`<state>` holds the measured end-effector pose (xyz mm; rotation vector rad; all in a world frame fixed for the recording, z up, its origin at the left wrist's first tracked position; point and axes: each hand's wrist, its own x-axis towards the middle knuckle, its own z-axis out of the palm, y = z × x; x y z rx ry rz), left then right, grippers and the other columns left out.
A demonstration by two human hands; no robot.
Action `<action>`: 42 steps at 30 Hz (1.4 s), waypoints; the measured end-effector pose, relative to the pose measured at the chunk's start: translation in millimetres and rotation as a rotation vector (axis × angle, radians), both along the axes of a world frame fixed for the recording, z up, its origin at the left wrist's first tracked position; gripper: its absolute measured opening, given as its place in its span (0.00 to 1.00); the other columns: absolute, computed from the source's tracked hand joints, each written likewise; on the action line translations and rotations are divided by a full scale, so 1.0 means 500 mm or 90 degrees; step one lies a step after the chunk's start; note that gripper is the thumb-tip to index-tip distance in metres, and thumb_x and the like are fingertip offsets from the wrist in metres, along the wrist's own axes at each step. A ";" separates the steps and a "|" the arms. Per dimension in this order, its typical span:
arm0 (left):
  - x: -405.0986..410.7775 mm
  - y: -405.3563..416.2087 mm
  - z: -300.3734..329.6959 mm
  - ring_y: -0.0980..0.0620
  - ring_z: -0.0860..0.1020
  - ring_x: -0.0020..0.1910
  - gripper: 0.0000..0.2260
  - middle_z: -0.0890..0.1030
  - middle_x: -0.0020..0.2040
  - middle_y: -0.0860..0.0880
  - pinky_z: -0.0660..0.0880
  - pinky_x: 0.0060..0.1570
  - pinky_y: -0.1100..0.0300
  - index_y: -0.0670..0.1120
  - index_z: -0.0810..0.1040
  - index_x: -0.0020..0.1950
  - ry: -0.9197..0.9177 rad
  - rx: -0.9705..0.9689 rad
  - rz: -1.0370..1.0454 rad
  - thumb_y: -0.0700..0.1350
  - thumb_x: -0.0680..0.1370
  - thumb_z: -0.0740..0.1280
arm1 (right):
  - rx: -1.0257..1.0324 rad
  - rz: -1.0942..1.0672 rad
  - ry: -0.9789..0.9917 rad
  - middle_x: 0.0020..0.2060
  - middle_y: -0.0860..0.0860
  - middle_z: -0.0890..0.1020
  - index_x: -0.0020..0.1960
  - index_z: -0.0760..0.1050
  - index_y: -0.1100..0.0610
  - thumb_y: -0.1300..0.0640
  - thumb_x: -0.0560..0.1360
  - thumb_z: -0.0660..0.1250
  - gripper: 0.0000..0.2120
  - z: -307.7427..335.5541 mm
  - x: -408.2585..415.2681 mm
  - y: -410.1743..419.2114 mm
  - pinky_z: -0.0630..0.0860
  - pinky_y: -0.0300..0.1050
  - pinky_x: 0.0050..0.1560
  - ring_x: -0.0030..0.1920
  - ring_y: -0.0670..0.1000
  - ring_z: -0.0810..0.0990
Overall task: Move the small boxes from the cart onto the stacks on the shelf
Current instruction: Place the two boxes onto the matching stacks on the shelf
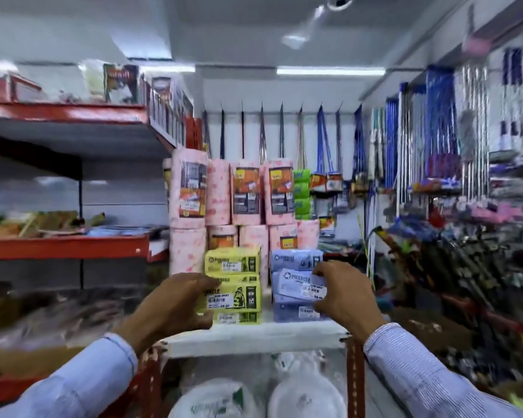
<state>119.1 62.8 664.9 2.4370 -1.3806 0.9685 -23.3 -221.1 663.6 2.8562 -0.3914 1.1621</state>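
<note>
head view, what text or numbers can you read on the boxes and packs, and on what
"68.00": price sticker on the yellow box in the left hand.
"58.00", blurred and uncertain: sticker on the blue box in the right hand.
Brand word on the yellow and blue boxes: partly covered and blurred, not readable for certain.
Pink rolls' labels: too blurred.
Barcodes and small print: too small.

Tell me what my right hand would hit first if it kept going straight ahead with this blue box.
Probably the blue stack on the white shelf. The right hand holds its blue box right in front of it; depth is unclear.
</note>
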 end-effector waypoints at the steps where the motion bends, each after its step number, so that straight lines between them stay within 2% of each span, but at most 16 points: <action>1: 0.015 -0.011 0.007 0.47 0.83 0.48 0.27 0.86 0.52 0.48 0.80 0.46 0.58 0.49 0.80 0.59 0.016 -0.009 0.003 0.52 0.61 0.75 | -0.004 0.000 -0.001 0.47 0.48 0.82 0.50 0.77 0.51 0.52 0.61 0.76 0.19 0.004 0.015 -0.012 0.78 0.48 0.42 0.48 0.53 0.79; 4: 0.049 -0.043 0.017 0.51 0.83 0.48 0.24 0.85 0.53 0.51 0.78 0.46 0.58 0.50 0.80 0.58 0.055 -0.024 0.004 0.56 0.65 0.76 | -0.009 -0.001 0.001 0.46 0.48 0.81 0.48 0.76 0.51 0.52 0.61 0.76 0.18 0.005 0.055 -0.039 0.78 0.48 0.41 0.46 0.53 0.79; 10: 0.087 -0.092 0.010 0.51 0.80 0.50 0.20 0.84 0.54 0.51 0.76 0.49 0.60 0.49 0.80 0.58 0.083 0.000 0.035 0.48 0.67 0.76 | -0.021 0.010 0.010 0.47 0.48 0.82 0.49 0.76 0.52 0.59 0.62 0.77 0.18 -0.014 0.111 -0.059 0.77 0.47 0.42 0.48 0.52 0.79; 17: 0.117 -0.108 -0.004 0.50 0.80 0.54 0.21 0.83 0.58 0.49 0.77 0.53 0.57 0.49 0.79 0.61 0.106 0.023 0.051 0.46 0.69 0.75 | -0.018 0.014 0.018 0.48 0.49 0.83 0.51 0.78 0.53 0.61 0.61 0.77 0.20 -0.037 0.148 -0.071 0.77 0.46 0.43 0.49 0.52 0.80; 22: 0.116 -0.117 -0.008 0.50 0.79 0.58 0.19 0.81 0.62 0.49 0.76 0.57 0.57 0.48 0.78 0.63 0.104 0.019 0.052 0.44 0.73 0.73 | -0.028 0.022 0.027 0.50 0.48 0.83 0.54 0.79 0.52 0.58 0.61 0.80 0.23 -0.036 0.156 -0.076 0.77 0.46 0.45 0.50 0.52 0.80; 26: 0.124 -0.115 -0.016 0.51 0.80 0.56 0.17 0.81 0.62 0.50 0.79 0.54 0.56 0.50 0.79 0.62 0.118 0.015 0.060 0.44 0.74 0.73 | -0.076 0.012 0.051 0.47 0.49 0.84 0.52 0.81 0.53 0.54 0.64 0.78 0.18 -0.039 0.158 -0.073 0.77 0.46 0.43 0.49 0.53 0.79; 31: 0.130 -0.117 -0.019 0.52 0.80 0.57 0.19 0.81 0.63 0.51 0.78 0.55 0.57 0.50 0.78 0.64 0.130 0.010 0.067 0.47 0.73 0.74 | -0.080 0.013 0.039 0.48 0.49 0.85 0.55 0.81 0.54 0.52 0.66 0.78 0.19 -0.050 0.164 -0.073 0.80 0.48 0.45 0.49 0.53 0.78; 39: 0.131 -0.121 -0.031 0.50 0.78 0.59 0.23 0.81 0.63 0.49 0.76 0.57 0.55 0.50 0.76 0.66 0.151 -0.024 0.092 0.49 0.72 0.75 | -0.080 0.011 0.009 0.43 0.50 0.86 0.52 0.83 0.53 0.54 0.61 0.82 0.20 -0.079 0.175 -0.075 0.78 0.47 0.36 0.41 0.53 0.79; 42: 0.134 -0.119 -0.036 0.49 0.79 0.58 0.22 0.81 0.62 0.48 0.76 0.56 0.54 0.50 0.76 0.65 0.149 -0.029 0.087 0.48 0.72 0.75 | -0.070 0.016 -0.005 0.47 0.51 0.86 0.57 0.80 0.54 0.54 0.64 0.80 0.22 -0.089 0.179 -0.074 0.80 0.50 0.41 0.45 0.54 0.78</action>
